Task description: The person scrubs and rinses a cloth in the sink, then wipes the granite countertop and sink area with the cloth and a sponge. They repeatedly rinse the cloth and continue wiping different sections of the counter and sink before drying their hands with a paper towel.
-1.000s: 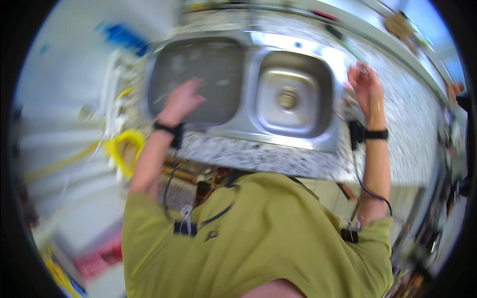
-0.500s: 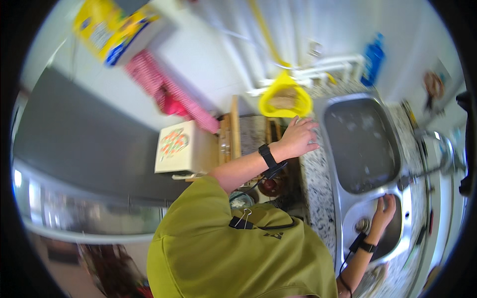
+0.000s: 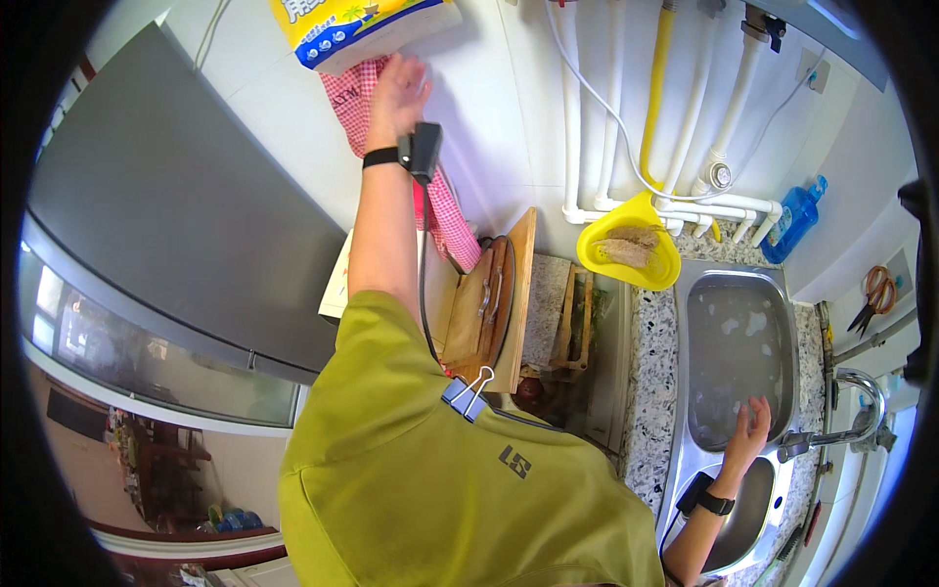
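My left hand (image 3: 399,98) is raised in front of the wall, at the underside of a yellow and blue tissue pack (image 3: 377,34). Its fingers are apart and loosely bent, and I see nothing held in them. Behind the hand hangs a red-and-white checked cloth (image 3: 453,220), partly covered by my wrist and arm. My right hand (image 3: 748,437) hovers over the near end of a steel sink basin (image 3: 696,362) filled with greyish, foamy water. The fingers of that hand are slightly curled, apart, and hold nothing visible. Both wrists wear black straps with small devices.
A yellow basket (image 3: 590,245) holding a brownish piece stands beyond the sink, near white pipes (image 3: 572,117). Blue bottle (image 3: 794,220) and hanging scissors (image 3: 873,293) are at the right. The faucet (image 3: 866,391) arches beside the sink. Wooden boards (image 3: 523,293) stand below the cloth; a grey fridge (image 3: 166,205) is left.
My left hand has moved from beside the yellow basket up and left to the tissue pack. My right hand has shifted from the smaller basin toward the larger one. The view has turned.
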{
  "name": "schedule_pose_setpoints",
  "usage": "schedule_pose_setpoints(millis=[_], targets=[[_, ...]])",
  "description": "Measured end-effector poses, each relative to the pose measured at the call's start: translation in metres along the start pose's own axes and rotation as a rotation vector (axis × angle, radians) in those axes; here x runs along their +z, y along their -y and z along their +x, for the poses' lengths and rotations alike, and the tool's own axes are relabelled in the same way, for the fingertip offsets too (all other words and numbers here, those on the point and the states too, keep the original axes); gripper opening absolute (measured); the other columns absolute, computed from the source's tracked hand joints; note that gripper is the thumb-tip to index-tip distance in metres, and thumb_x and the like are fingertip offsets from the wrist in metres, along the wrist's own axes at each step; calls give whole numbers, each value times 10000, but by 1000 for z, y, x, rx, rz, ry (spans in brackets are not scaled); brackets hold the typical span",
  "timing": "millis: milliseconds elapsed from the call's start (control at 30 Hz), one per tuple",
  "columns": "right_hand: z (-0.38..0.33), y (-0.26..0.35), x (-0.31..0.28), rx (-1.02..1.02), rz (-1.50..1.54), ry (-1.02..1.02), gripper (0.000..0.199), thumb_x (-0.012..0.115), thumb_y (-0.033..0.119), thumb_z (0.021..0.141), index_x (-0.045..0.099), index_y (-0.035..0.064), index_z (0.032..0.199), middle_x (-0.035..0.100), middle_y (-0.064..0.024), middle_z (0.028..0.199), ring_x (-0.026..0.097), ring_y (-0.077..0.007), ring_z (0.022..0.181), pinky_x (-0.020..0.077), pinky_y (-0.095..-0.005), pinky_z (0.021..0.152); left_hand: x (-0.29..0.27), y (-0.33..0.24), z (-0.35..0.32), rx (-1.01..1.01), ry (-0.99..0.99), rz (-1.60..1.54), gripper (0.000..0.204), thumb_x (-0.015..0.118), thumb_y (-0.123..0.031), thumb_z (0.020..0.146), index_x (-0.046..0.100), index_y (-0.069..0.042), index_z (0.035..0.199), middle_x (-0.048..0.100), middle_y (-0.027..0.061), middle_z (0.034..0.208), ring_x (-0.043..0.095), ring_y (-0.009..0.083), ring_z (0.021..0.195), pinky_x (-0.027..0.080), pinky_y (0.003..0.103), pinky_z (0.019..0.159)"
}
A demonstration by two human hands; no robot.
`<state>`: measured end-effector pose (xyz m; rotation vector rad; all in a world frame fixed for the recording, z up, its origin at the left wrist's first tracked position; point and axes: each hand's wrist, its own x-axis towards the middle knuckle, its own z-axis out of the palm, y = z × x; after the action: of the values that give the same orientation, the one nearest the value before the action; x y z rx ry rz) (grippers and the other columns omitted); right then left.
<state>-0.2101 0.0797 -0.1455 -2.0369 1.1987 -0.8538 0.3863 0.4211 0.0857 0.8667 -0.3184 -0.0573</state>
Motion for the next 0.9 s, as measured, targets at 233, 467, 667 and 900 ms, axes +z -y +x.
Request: schedule_pose_setpoints(millis=[233, 467, 667, 900], targets=[[-3, 34, 25, -38, 134, 77, 225, 589, 83, 862, 612, 48, 1083, 511, -137, 1302, 503, -268, 1150, 428, -385, 917, 12, 1, 20, 27, -79, -395, 118, 581, -203, 909, 580, -131, 1003, 617, -13, 943, 584, 164, 941, 393, 433, 905], [-12, 57, 25, -50, 41, 98, 207, 579, 75, 864, 618, 40, 1064, 512, -148, 1296, 514, -277, 1130, 440, -366, 885, -10, 12, 28, 76, -6, -495, 127, 657, -193, 858, 589, -120, 936, 588, -22, 874, 569, 139, 831, 425, 394, 872], [-23, 59, 19, -59, 75, 107, 204, 568, 71, 866, 613, 32, 1061, 513, -150, 1294, 518, -274, 1121, 444, -359, 869, -19, 23, 22, 104, 111, -745, 174, 680, -248, 818, 615, -105, 894, 614, -7, 787, 571, 147, 759, 446, 397, 872], [-37, 59, 15, -83, 33, 138, 203, 567, 42, 849, 615, 16, 1044, 528, -153, 1278, 515, -281, 1128, 436, -344, 881, 7, 45, 19, 106, 268, -873, 223, 732, -254, 725, 635, -92, 843, 645, -2, 773, 596, 164, 793, 399, 443, 938]])
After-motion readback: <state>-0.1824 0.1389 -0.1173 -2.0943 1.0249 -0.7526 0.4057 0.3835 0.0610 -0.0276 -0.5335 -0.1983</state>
